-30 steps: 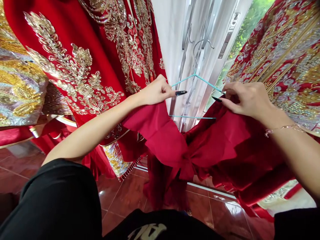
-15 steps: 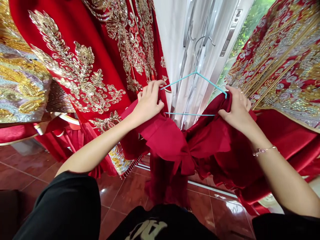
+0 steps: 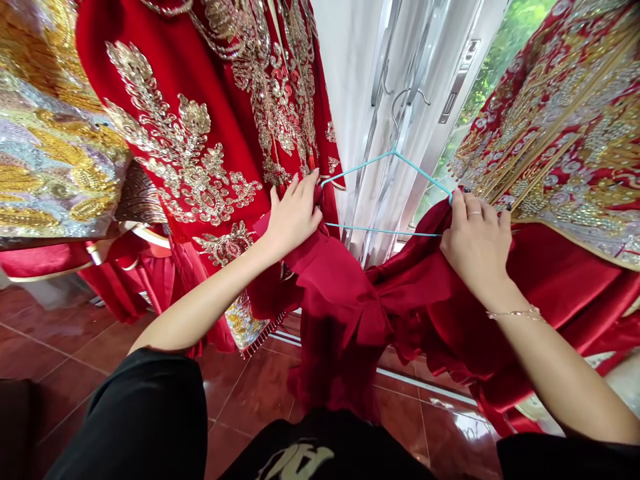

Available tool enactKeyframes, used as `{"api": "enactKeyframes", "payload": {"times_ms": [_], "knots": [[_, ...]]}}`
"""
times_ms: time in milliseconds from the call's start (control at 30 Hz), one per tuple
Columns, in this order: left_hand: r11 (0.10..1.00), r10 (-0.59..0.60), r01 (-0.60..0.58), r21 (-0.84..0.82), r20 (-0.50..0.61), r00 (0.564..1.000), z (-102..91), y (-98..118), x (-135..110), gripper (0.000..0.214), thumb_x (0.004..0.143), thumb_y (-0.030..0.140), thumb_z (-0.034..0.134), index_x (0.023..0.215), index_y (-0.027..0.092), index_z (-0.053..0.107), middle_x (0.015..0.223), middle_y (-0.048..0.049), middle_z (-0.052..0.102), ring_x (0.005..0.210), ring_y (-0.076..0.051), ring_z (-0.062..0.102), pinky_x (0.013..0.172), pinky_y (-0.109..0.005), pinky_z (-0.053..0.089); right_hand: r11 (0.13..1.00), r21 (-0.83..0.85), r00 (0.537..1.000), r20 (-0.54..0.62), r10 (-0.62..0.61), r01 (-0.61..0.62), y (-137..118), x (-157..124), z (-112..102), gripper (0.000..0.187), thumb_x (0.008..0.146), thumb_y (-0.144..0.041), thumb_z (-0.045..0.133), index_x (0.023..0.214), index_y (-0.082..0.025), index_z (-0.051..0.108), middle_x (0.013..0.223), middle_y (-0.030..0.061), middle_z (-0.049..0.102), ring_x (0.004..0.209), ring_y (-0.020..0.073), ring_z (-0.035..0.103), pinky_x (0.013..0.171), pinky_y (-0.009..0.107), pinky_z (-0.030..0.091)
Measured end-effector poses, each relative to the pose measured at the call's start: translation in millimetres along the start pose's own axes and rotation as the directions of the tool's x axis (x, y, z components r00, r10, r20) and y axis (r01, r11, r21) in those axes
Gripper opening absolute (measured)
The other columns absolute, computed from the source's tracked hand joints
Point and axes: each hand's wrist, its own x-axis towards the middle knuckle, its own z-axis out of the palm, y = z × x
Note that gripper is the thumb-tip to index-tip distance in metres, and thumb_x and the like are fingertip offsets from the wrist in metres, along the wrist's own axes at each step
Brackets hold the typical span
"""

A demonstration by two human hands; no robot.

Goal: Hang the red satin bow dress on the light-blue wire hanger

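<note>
A thin light-blue wire hanger (image 3: 385, 159) hangs by its metal hook in front of a white curtain. A plain dark red garment (image 3: 415, 293) droops from both ends of the hanger down toward the floor. My left hand (image 3: 294, 213) is closed on the red fabric at the hanger's left end. My right hand (image 3: 477, 241), with a ring and a thin bracelet on the wrist, grips the fabric at the hanger's right end.
A red robe with gold embroidery (image 3: 210, 133) hangs close on the left, with a gold and silver panel (image 3: 45, 147) beside it. Another embroidered red garment (image 3: 565, 127) hangs on the right. White curtain (image 3: 355, 80) and a window frame stand behind. Glossy red-brown floor tiles (image 3: 250, 393) lie below.
Both hands went from pinching the fabric below the hanger to gripping it at the hanger's two ends. The right hand pulled fabric up over the right shoulder of the hanger.
</note>
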Motion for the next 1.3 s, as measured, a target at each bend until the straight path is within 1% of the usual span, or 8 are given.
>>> {"api": "enactKeyframes", "payload": {"times_ms": [133,333,500,633,767,967,1100,1300], "knots": [[0.996,-0.061,0.059,-0.07,-0.019,0.998,7.6,1,4,0.055,0.084,0.018,0.047,0.139,0.017,0.046,0.144,-0.0143,0.055,0.134,-0.035,0.049,0.118,-0.064,0.027,0.987,0.161,0.999,0.053,-0.001,-0.008,15,12,8,0.067,0.089,-0.031,0.048,0.153,-0.018,0.036,0.149,0.016,0.048,0.136,0.035,0.046,0.111,0.059,0.037],[1.0,0.023,-0.023,0.007,-0.151,0.988,18.9,8,5,0.05,0.083,0.006,0.039,0.131,0.011,0.051,0.124,-0.0186,0.066,0.124,-0.035,0.057,0.117,-0.061,0.029,0.968,0.252,1.0,0.018,0.004,-0.009,17,18,14,0.071,0.083,-0.022,0.05,0.152,-0.011,0.038,0.153,0.0193,0.043,0.142,0.0342,0.041,0.117,0.054,0.034],[1.0,0.009,-0.009,-0.022,-0.005,1.0,-2.1,4,2,0.05,0.082,0.006,0.039,0.13,0.009,0.053,0.13,-0.0215,0.062,0.123,-0.038,0.058,0.105,-0.06,0.045,0.968,0.249,0.986,0.155,-0.064,0.024,28,23,-6,0.066,0.084,-0.022,0.052,0.149,-0.009,0.046,0.153,0.0191,0.044,0.139,0.0318,0.047,0.115,0.047,0.038],[0.992,0.086,-0.071,-0.103,0.149,0.985,-22.2,-13,9,0.053,0.079,0.01,0.045,0.131,0.013,0.056,0.127,-0.0137,0.066,0.114,-0.031,0.065,0.101,-0.048,0.051,0.97,0.24,0.955,0.278,-0.103,0.034,42,33,-21,0.065,0.082,-0.02,0.054,0.147,-0.015,0.051,0.111,0.0128,0.071,0.099,0.0258,0.067,0.093,0.039,0.05],[0.973,0.165,-0.122,-0.196,0.22,0.961,-29.8,-28,17,0.055,0.078,0.012,0.049,0.132,0.016,0.056,0.135,-0.0106,0.064,0.123,-0.026,0.06,0.11,-0.042,0.045,0.98,0.198,0.938,0.337,-0.079,0.012,47,39,-26,0.065,0.08,-0.021,0.057,0.145,-0.014,0.054,0.073,0.0047,0.063,0.068,0.0197,0.058,0.075,0.033,0.047],[1.0,0.004,-0.003,-0.004,0.118,0.993,-18.4,3,4,0.053,0.081,0.009,0.047,0.133,0.012,0.053,0.132,-0.0184,0.061,0.127,-0.036,0.056,0.106,-0.055,0.046,0.999,0.032,0.98,0.199,-0.004,-0.003,18,26,-20,0.052,0.083,-0.025,0.051,0.133,-0.011,0.059,0.107,0.0208,0.068,0.09,0.0299,0.064,0.075,0.038,0.046],[0.973,-0.123,0.12,0.196,0.007,0.992,-8.2,23,0,0.057,0.085,0.007,0.043,0.141,0.011,0.047,0.134,-0.0265,0.057,0.13,-0.048,0.051,0.101,-0.073,0.037,0.986,-0.141,0.977,0.178,0.119,-0.094,-4,21,-19,0.045,0.089,-0.022,0.038,0.126,-0.005,0.058,0.098,0.0296,0.067,0.085,0.0349,0.067,0.065,0.039,0.044],[0.998,0.019,-0.023,0.058,0.084,0.996,-25.2,-18,21,0.04,0.078,0.009,0.048,0.115,0.015,0.065,0.102,-0.0152,0.072,0.099,-0.032,0.068,0.088,-0.049,0.053,0.977,-0.209,0.978,0.188,0.085,-0.045,2,35,-28,0.041,0.089,-0.017,0.038,0.114,-0.003,0.066,0.091,0.0301,0.068,0.087,0.0372,0.068,0.068,0.044,0.047]]}}
